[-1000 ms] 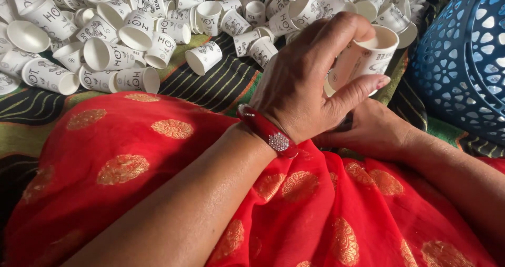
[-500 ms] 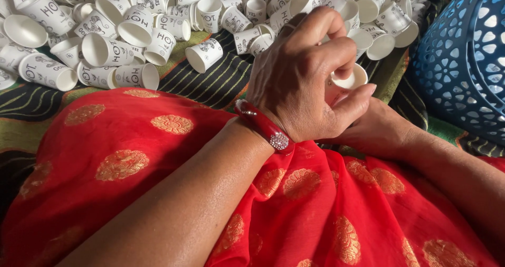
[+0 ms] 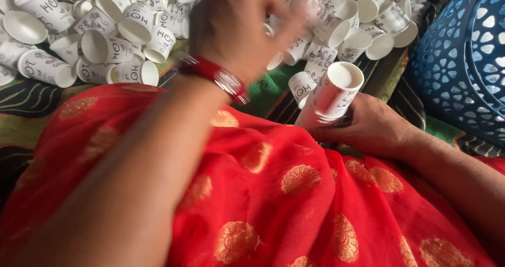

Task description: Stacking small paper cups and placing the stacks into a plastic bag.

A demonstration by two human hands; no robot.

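Red bangle (image 3: 214, 77) (silver studs), gold-patterned red sari (image 3: 273, 193).

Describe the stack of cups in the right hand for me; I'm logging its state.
The stack of paper cups is white with dark print, nested one inside another. It tilts up and to the right, its open top cup facing the camera and looking empty. The right hand grips its lower end against the red cloth on the lap. The loose cup pile lies just beyond.

White printed paper cup stack (image 3: 332, 96), nested, tilted with open mouth upward, base gripped in right hand (image 3: 374, 127), beside loose cups (image 3: 105, 46).
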